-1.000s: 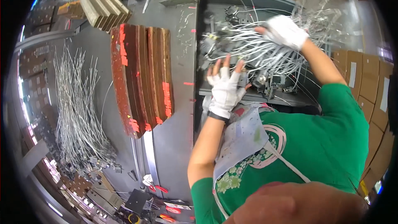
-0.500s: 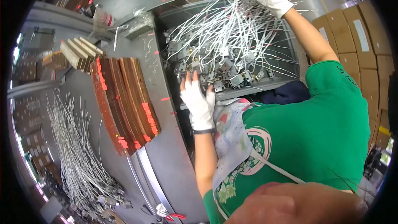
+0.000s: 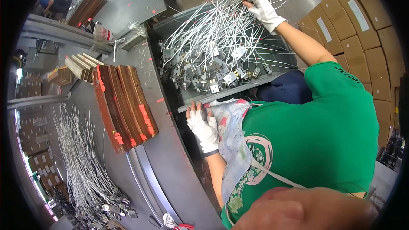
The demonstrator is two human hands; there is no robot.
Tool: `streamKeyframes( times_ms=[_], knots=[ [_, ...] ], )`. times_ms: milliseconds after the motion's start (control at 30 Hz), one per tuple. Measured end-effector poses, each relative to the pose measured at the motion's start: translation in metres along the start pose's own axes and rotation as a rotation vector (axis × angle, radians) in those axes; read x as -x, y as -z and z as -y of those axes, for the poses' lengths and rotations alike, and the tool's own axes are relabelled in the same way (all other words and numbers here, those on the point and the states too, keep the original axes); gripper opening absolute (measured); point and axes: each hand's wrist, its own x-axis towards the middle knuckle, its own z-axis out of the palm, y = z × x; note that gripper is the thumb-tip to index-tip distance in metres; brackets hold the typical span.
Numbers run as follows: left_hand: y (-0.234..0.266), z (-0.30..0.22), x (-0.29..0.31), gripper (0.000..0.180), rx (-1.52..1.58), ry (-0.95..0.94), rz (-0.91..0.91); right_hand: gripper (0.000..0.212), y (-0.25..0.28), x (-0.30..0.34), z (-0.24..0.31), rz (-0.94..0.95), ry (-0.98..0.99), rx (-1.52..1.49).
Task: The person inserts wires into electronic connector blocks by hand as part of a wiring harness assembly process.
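A grey bin [image 3: 272, 76] holds a heap of small metal box-shaped parts [image 3: 213, 74] with long whitish wires [image 3: 217, 27] running up and over its far side. My right hand [image 3: 265, 13], in a white glove with bare fingertips, is at the upper part of the wires, its fingers bent and closed around some of them; the grip is partly hidden. At the bin's near left corner is my left hand [image 3: 203, 130], gloved the same way. Its fingers are apart and hold nothing, the tips close to the bin's rim.
On the grey table [image 3: 166, 162] to the left lie curved brown blocks [image 3: 125, 106] with red tape. Another bundle of wired parts [image 3: 85, 162] lies further left. Red-handled scissors [image 3: 184, 226] sit near the lower edge. Cardboard boxes [image 3: 351, 55] are stacked at right.
My left hand has drawn back from the metal parts to the bin's near rim. The right hand stays at the wires. The whole view has shifted slightly.
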Motion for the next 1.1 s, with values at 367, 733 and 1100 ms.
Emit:
streamKeyframes(
  times_ms=[367,733,1100],
  knots=[
    [0.023,0.019,0.041,0.028,0.461,0.349,-0.004,0.033,-0.061,0.01,0.075,0.365,0.547,-0.225],
    [0.277,0.035,0.129,0.024,0.293,0.481,-1.195,0.018,-0.114,-0.073,0.394,0.495,1.348,-0.25],
    [0.52,0.17,0.16,0.048,0.018,0.919,-1.872,0.035,-0.328,-0.016,0.741,0.887,1.411,-0.461]
  ],
)
